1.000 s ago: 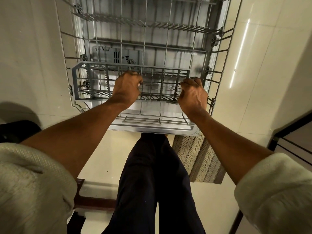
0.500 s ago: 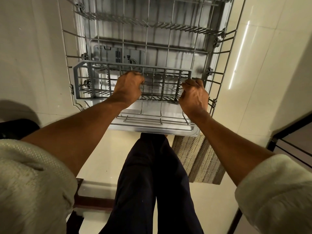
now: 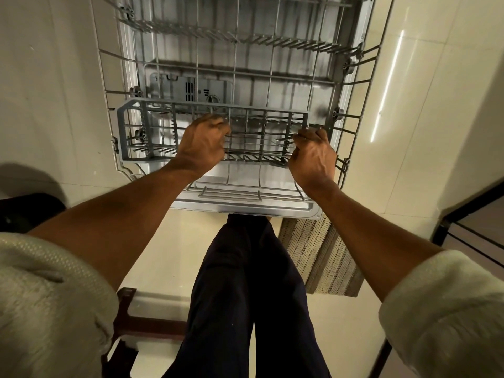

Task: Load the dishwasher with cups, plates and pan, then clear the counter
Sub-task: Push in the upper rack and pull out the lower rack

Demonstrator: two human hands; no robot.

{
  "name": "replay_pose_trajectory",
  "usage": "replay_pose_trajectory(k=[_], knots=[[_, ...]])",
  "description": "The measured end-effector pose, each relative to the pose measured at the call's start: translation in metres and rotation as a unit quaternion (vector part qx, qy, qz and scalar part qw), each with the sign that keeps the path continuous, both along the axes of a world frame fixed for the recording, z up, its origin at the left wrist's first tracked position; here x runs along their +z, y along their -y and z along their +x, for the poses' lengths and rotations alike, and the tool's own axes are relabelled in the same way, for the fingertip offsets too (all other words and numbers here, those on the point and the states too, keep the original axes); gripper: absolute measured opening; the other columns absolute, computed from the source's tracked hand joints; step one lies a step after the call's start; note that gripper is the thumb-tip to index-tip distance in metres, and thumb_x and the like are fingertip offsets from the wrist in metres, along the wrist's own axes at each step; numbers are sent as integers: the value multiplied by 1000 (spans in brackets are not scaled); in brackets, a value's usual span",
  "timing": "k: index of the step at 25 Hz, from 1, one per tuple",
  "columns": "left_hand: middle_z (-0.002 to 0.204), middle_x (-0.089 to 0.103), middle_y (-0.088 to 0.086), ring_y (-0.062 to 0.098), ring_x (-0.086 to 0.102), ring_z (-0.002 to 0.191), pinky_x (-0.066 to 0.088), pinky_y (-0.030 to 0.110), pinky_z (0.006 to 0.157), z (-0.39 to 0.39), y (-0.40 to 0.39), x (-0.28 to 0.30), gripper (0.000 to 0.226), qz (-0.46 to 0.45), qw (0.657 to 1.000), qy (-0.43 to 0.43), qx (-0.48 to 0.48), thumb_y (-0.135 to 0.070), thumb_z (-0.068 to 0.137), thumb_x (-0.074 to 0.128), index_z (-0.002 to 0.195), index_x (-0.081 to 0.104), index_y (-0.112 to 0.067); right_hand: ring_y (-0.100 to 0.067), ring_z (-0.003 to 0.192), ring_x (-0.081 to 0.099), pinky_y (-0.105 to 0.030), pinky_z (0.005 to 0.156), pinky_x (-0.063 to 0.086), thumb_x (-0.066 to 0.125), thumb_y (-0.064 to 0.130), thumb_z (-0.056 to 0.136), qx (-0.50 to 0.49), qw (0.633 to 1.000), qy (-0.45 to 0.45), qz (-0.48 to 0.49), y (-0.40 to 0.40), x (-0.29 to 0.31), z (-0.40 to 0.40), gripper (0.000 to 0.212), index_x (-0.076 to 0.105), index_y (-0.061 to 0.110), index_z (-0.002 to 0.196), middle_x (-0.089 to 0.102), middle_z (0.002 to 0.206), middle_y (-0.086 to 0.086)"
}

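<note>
- Fingers of both hands are curled over the near rim of a grey cutlery basket (image 3: pixel 215 132), so each hand grips it; the fingertips go down between the bars and I cannot see them fully.
- The left hand (image 3: pixel 203 145) holds the basket near its middle, and the right hand (image 3: pixel 313 156) holds its right end.
- The basket sits in the near part of the lower rack (image 3: pixel 351 85), which is pulled out over the open dishwasher door (image 3: pixel 245 207).
- The long axis of the basket runs from left to right, across the rack, and its left part reaches well beyond the left hand without support from a hand.
- No cups, plates or pan show in this view, and the rack holds only the basket, so I judge that the loading itself is not yet begun.
- The step in hand looks like placing or shifting the basket to prepare the rack.
- For the coming move the grip is off-centre toward the right, so the free left end may tip or catch on the rack wires if the basket is lifted.
- Beside the door, on the pale floor to the right, lies a patterned mat (image 3: pixel 324 257), just beside the person's dark trousers (image 3: pixel 245 296).
</note>
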State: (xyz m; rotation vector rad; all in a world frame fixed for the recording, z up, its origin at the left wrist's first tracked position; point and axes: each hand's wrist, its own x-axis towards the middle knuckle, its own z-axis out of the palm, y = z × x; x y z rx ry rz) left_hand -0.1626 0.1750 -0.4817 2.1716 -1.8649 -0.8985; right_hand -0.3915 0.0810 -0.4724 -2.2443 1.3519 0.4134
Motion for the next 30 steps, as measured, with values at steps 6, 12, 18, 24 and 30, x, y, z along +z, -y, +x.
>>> replay_pose_trajectory(k=[6,12,18,24,30], knots=[[99,71,17,32,64,94,55,45,87,-2,-8,-3,31,-50,999,1,10,12,71,68,101,71,4,-30,117,53,-40,76,53,70,4,80,-1,1000,-13,4,2,0,-1,33,71,5,113,68,118,-8],[101,70,14,29,63,96,53,44,91,0,-9,-4,30,-58,998,4,14,10,76,66,104,70,1,-30,115,55,-41,77,57,62,-2,81,-8,1000,3,-4,0,-1,-1,34,71,4,112,69,115,-9],[97,71,11,26,64,93,51,35,90,0,4,-3,29,-23,1000,13,16,10,78,63,104,72,-2,-29,111,56,-41,77,56,62,-3,81,-10,1000,8,-6,3,-3,-2,28,72,4,106,70,111,-9],[102,70,15,29,64,95,51,35,93,-8,9,-6,35,31,999,10,42,15,79,60,110,70,1,-31,115,56,-41,81,55,64,-3,80,-8,1000,14,1,5,-4,0,36,71,4,114,70,115,-11],[116,67,16,31,61,108,52,39,97,-10,0,-4,47,67,997,27,34,14,75,64,120,65,1,-31,112,57,-41,77,55,64,-3,79,-3,1000,19,-9,3,-4,-2,37,70,4,114,70,114,-10]])
